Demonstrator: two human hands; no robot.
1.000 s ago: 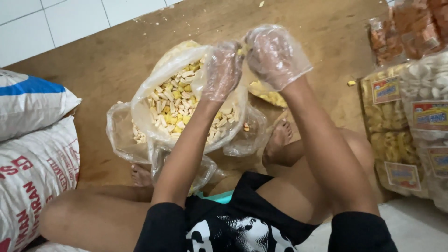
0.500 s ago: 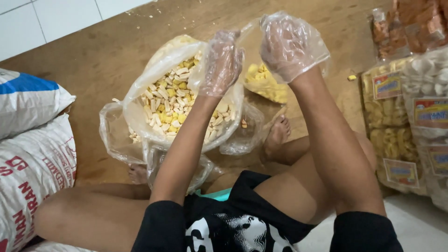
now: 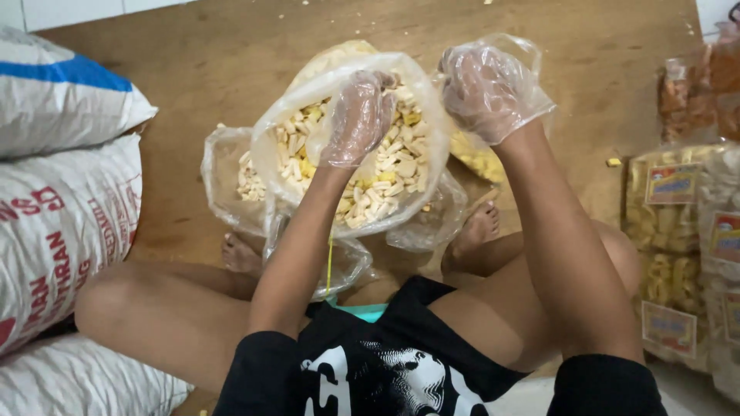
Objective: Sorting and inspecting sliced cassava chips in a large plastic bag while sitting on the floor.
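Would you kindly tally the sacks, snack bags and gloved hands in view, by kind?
White woven sacks: 3
Open clear bags of pale snack pieces: 3
Sealed labelled snack packs: 3
Gloved hands, left and right: 2
Total: 11

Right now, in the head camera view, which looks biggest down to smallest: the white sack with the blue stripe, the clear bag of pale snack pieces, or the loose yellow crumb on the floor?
1. Clear bag of snack pieces and white sack with the blue stripe: they look alike in size, and the sack is cut off by the frame edge, so I won't rank them.
2. Yellow crumb, far the smallest.
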